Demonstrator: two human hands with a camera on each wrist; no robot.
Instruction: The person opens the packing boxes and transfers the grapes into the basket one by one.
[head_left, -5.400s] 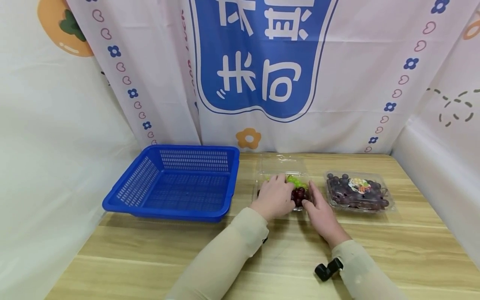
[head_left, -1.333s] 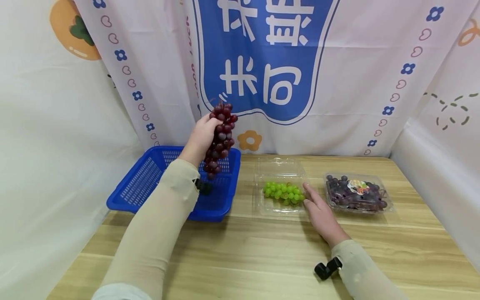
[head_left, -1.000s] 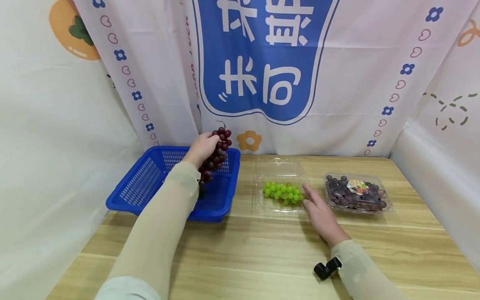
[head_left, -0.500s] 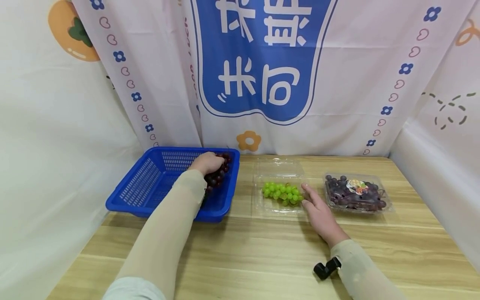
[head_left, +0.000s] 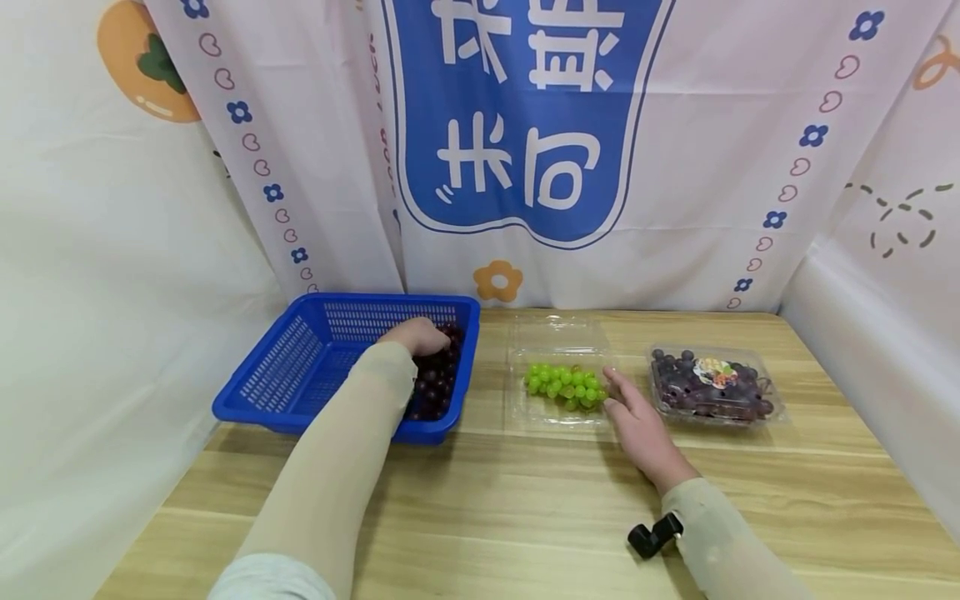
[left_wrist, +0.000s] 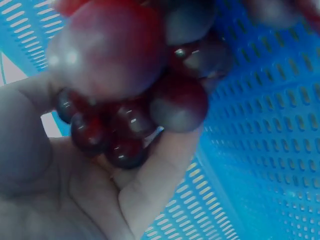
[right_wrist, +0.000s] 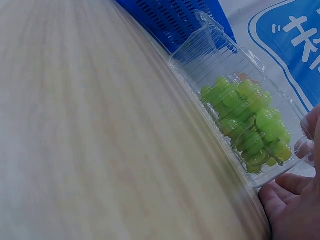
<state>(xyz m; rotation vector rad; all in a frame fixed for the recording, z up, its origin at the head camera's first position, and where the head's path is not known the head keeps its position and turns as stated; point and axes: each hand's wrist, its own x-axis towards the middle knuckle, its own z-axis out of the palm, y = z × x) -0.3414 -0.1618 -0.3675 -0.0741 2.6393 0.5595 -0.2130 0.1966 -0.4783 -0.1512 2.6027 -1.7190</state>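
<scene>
My left hand [head_left: 422, 336] is down inside the right part of a blue plastic basket [head_left: 296, 408], holding a bunch of dark red grapes [head_left: 433, 390]. The left wrist view shows the grapes [left_wrist: 179, 104] between thumb and fingers, close to the slotted basket wall [left_wrist: 260, 120]; the fingertips are hidden. At the right side of an open clear plastic box [head_left: 551, 419], my right hand [head_left: 643, 433] touches its wall with thumb and fingers apart. A bunch of green grapes [head_left: 564, 386] lies in this box. In the right wrist view, fingers and thumb [right_wrist: 274, 202] rest against the box's corner.
A lidded clear box of dark purple grapes [head_left: 712, 385] with a round label stands right of my right hand. The wooden table [head_left: 525, 517] ends at a printed cloth [head_left: 675, 250] behind. The open box's lid [head_left: 558, 333] leans back toward the cloth.
From the open box, my left hand has lifted the red grapes, carried them left and lowered them into the basket. The green grapes are now uncovered. My right hand has stayed at the box.
</scene>
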